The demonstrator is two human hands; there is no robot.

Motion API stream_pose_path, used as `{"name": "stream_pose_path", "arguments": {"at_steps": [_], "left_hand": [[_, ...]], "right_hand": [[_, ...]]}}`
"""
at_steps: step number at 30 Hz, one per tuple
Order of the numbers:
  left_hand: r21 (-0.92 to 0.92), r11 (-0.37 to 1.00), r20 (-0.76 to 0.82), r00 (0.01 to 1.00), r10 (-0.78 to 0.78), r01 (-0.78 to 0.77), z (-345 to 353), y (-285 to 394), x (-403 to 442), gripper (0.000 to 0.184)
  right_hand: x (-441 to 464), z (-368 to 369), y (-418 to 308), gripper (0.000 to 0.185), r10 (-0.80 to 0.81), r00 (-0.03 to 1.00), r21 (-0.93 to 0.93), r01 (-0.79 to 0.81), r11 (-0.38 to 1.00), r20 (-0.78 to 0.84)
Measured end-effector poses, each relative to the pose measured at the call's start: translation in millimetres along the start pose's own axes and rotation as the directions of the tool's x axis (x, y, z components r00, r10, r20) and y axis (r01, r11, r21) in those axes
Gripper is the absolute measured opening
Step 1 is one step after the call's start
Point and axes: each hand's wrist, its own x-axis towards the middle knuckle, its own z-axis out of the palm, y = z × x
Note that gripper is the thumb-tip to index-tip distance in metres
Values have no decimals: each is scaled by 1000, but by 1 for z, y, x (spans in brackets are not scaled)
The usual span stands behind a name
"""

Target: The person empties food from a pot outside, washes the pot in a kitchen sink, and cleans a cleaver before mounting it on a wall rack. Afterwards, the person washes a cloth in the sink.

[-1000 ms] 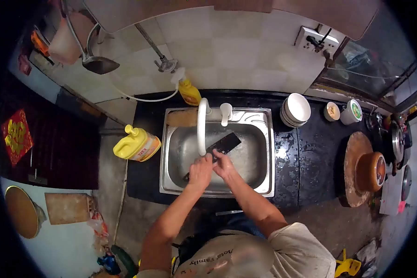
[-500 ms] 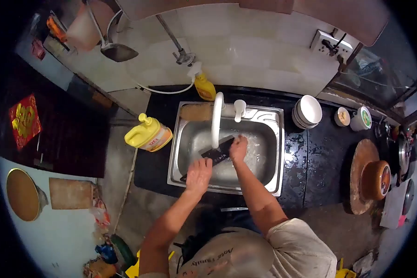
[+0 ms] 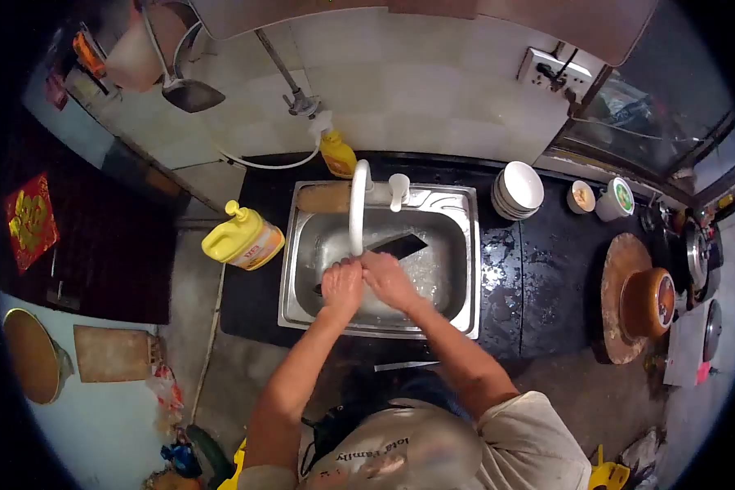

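Note:
A broad, dark-bladed kitchen knife (image 3: pixel 400 245) lies slantwise over the steel sink (image 3: pixel 471 269), blade pointing up and right. My left hand (image 3: pixel 342 286) is closed round its handle end, a bit of which pokes out at the left. Against it, my right hand (image 3: pixel 386 278) is closed at the near end of the blade; whether a cloth is in its fingers is hidden. Above both hands curves the white faucet (image 3: pixel 358 204), its spout end just over my fingers. Water wets the sink bottom.
Left of the sink stands a yellow detergent jug (image 3: pixel 243 237); behind it, a yellow spray bottle (image 3: pixel 337 155). Stacked white bowls (image 3: pixel 521 188) and two small tubs are on the wet black counter (image 3: pixel 539 269). A round wooden board (image 3: pixel 616 302) leans at right.
My right hand has slid from the blade's far end down beside my left hand. The head view has shifted slightly, so the scene sits further left.

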Motion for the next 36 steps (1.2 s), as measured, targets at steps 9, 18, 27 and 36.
{"name": "stream_pose_path", "arguments": {"at_steps": [9,18,27,36], "left_hand": [[-614,38,789,615,9,788,-29,-16,-10,18],[-525,-331,836,548,-28,784,-36,-57,-33,24],[-694,5,711,685,-157,720,-55,-53,-42,15],[-634,751,185,979,-83,183,-114,-140,-111,25]], "right_hand": [[21,-38,53,39,-69,926,-523,-147,840,-371],[36,-22,45,71,4,909,-441,-206,874,-417],[20,-5,41,89,306,931,-600,-364,712,-202],[-7,71,0,24,339,915,-515,-403,757,-219]]}}
